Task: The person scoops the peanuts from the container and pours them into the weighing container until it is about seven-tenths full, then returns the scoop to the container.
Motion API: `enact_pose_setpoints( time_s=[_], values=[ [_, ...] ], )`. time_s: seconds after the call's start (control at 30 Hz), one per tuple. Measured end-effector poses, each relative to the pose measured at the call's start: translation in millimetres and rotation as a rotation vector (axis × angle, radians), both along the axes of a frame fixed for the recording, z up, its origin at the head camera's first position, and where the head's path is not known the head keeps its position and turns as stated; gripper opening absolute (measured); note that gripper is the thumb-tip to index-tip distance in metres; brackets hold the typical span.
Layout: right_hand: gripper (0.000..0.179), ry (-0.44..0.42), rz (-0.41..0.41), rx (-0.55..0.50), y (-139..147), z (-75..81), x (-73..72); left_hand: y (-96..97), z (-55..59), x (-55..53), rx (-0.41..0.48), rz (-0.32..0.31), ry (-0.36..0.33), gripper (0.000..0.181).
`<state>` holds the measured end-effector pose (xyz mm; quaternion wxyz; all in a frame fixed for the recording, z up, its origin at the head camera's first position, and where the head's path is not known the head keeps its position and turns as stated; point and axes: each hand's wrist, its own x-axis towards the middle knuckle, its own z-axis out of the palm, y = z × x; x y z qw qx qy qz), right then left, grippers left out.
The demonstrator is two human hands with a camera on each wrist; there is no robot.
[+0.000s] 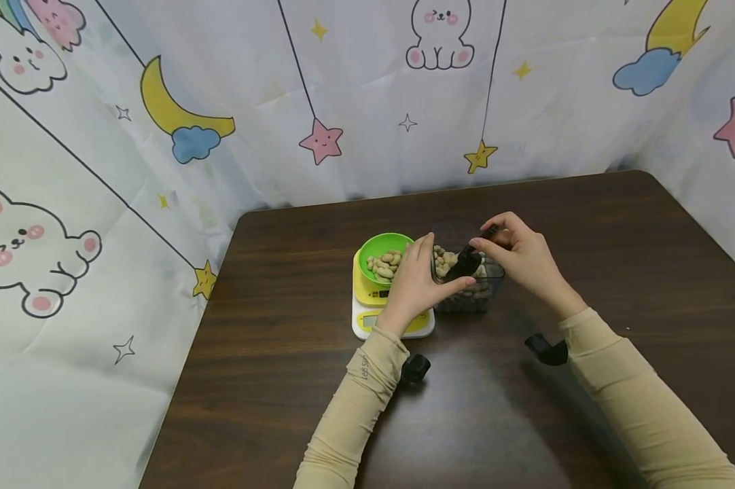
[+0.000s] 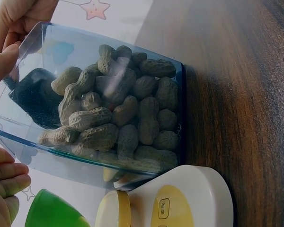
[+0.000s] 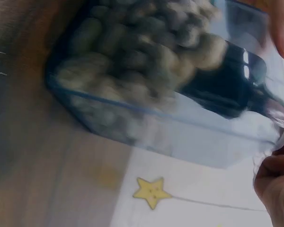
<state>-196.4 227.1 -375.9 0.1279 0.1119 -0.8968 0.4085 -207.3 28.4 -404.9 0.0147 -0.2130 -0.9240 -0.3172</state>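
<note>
A black scoop dips into a clear plastic container of peanuts in their shells. My right hand grips the scoop's handle over the container's rim. The scoop's blade lies against the peanuts, seen through the wall in the left wrist view. My left hand stands at the container's left side, fingers extended and thumb stretched along its front rim; firm contact is hard to judge. Just left of it, a green bowl holding several peanuts sits on a yellow and white kitchen scale.
Everything stands on a dark wooden table. A white curtain with cartoon prints hangs behind it and along the sides. Black wrist devices show below both hands. The scale stands close against the container.
</note>
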Motion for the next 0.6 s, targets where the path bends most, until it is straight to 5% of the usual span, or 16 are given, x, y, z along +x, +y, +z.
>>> enact_pose_setpoints(
  time_s=[0.2,0.6],
  values=[
    [0.034,-0.020,-0.015,0.004,3.4,-2.8,1.8,0.4,0.9,0.4,0.010,0.001,-0.017,0.100],
    [0.031,0.046,0.088,0.052,5.6,-4.5,5.0,-0.8,-1.1,-0.2,0.023,0.005,-0.021,0.100]
  ],
)
